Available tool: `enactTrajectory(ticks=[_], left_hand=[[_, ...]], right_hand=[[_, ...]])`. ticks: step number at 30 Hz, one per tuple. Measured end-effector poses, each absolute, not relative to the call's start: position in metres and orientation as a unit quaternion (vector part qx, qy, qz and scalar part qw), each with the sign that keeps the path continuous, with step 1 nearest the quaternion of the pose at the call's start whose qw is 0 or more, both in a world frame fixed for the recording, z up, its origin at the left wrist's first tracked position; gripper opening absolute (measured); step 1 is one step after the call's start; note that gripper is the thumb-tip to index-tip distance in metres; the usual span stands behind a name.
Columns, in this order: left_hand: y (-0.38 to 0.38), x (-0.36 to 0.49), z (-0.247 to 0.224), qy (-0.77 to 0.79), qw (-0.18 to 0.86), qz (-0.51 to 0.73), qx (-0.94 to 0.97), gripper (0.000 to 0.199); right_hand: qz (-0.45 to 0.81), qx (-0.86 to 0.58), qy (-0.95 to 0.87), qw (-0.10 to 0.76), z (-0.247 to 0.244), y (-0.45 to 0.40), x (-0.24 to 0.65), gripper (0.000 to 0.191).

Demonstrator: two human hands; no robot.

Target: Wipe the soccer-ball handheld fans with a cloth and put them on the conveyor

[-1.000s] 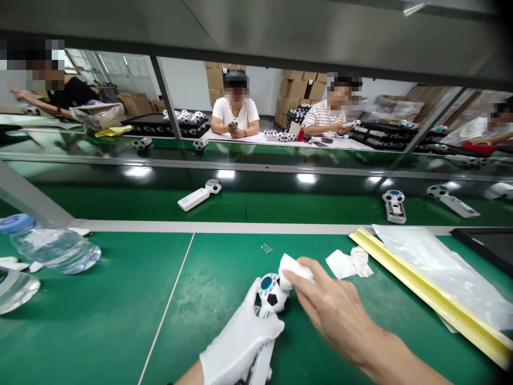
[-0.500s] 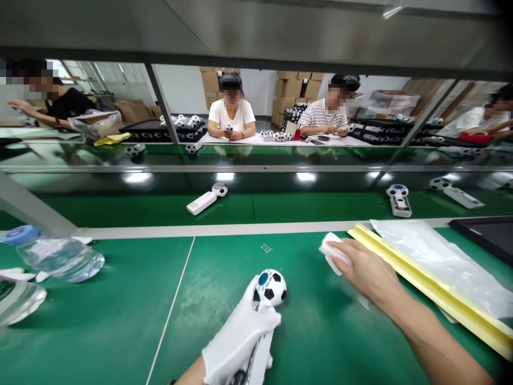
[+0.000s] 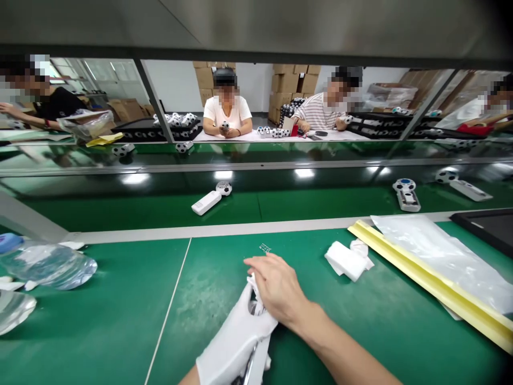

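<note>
My left hand [image 3: 240,331], in a white glove, grips a white handheld device [image 3: 262,350] with an open casing, low in the middle of the head view. My bare right hand [image 3: 278,286] is cupped over the device's round soccer-ball head. That head is hidden beneath the palm and fingers. Its fingers reach to the left, close to the gloved thumb. A folded white tissue [image 3: 347,261] lies on the green bench to the right, apart from both hands. Just beyond my right fingertips is a small printed marking [image 3: 264,247].
Water bottles [image 3: 56,264] lie at the left. At the right are a yellow strip [image 3: 425,278], a clear plastic bag [image 3: 436,256] and a black tray [image 3: 489,232]. Soccer-ball devices [image 3: 208,202] rest on the green belt [image 3: 280,206] ahead. Several co-workers [image 3: 227,115] sit beyond it.
My right hand has let go of the tissue, leaving it on the bench, and has moved left onto the device's ball head. My left hand still holds the device.
</note>
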State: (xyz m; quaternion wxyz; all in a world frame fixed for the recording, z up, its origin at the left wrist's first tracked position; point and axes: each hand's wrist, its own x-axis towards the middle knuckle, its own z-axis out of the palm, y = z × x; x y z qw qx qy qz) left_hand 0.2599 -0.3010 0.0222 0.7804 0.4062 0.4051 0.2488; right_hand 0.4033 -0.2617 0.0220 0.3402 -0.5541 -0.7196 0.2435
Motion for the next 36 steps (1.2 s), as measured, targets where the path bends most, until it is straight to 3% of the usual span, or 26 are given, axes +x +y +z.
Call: enactTrajectory(ticks=[4,6,16,36], left_hand=[[-0.314,0.245,0.025,0.399,0.785,0.270,0.391,0.045],[-0.314,0.242,0.028,0.392,0.791,0.274,0.382,0.049],[-0.267,0.254,0.030,0.360,0.831,0.267,0.330,0.029],[-0.251,0.248,0.035,0.230,0.898,0.365,0.088,0.049]], right_hand=[[0.567,-0.535,-0.494,0.386,0.004,-0.237,0.421,0.026],[0.631,-0.506,-0.422,0.408,-0.002,-0.229,0.427,0.028],[0.581,-0.456,-0.221,0.637,-0.016,-0.218,0.452,0.043],[0.579,-0.471,-0.260,0.612,-0.018,-0.228,0.448,0.041]])
